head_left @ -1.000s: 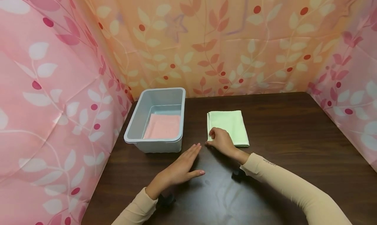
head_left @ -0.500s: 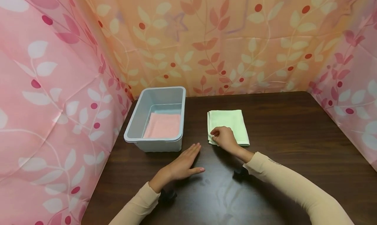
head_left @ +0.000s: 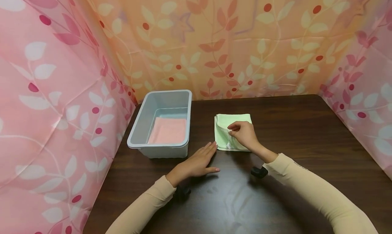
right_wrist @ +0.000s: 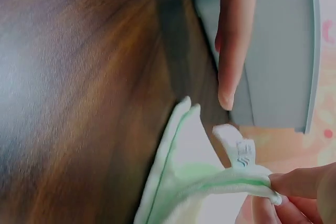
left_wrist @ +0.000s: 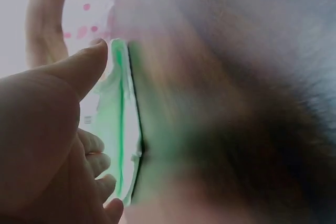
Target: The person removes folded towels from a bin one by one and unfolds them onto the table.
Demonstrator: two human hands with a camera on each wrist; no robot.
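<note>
A folded light green cloth (head_left: 222, 125) lies on the table, right of the bin. My right hand (head_left: 245, 135) pinches its top layer by a corner and holds it raised, so the layer peels back from the left. In the right wrist view, thumb and fingertips grip the cloth's hemmed edge (right_wrist: 231, 179), and a small white label (right_wrist: 242, 153) sticks out beside them. My left hand (head_left: 199, 163) is flat with fingers straight, its fingertips at the cloth's near left corner; whether they touch it I cannot tell. The left wrist view shows the cloth (left_wrist: 110, 111) beyond the left fingers.
A grey-blue plastic bin (head_left: 159, 146) stands left of the cloth, with a folded pink cloth (head_left: 169, 130) on its floor. The dark wooden table (head_left: 306, 131) is bordered by patterned curtains (head_left: 214, 40) at the back and sides.
My right hand has moved right and away from me, lifting the green cloth's corner with it. My left hand has slid forward and right, up to the cloth's near left corner.
</note>
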